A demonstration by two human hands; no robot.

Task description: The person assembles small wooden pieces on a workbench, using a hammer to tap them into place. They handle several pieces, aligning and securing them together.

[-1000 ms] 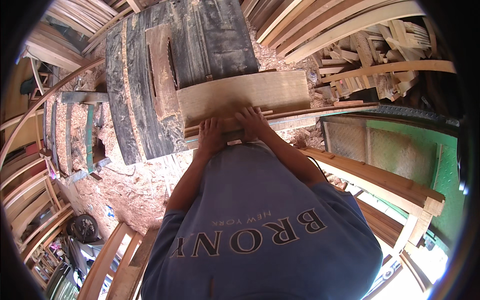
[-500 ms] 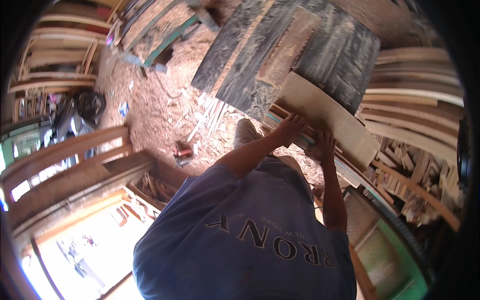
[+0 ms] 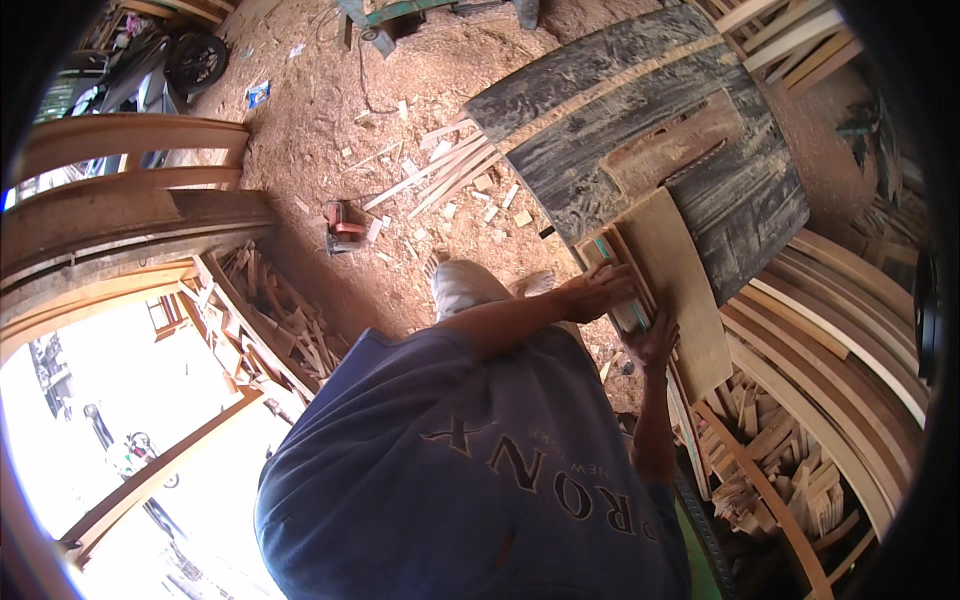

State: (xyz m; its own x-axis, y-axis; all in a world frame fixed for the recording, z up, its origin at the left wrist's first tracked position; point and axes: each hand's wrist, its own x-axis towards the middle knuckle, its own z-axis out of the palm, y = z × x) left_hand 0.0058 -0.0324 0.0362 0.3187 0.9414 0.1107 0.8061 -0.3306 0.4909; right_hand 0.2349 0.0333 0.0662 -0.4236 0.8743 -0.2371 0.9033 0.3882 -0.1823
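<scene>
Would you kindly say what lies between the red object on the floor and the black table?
Thin wood strips and small offcuts on sawdust, in the head view.

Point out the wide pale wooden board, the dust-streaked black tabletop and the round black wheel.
Wide pale wooden board (image 3: 690, 290), head view: middle of its broad face.
Dust-streaked black tabletop (image 3: 748, 222), head view: bare upper surface.
Round black wheel (image 3: 197, 64), head view: its hub.

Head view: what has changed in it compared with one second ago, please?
The black tabletop appears farther right and turned clockwise, as the view swung; a red object has come into view. The left hand and right hand stay by the wooden board.
</scene>
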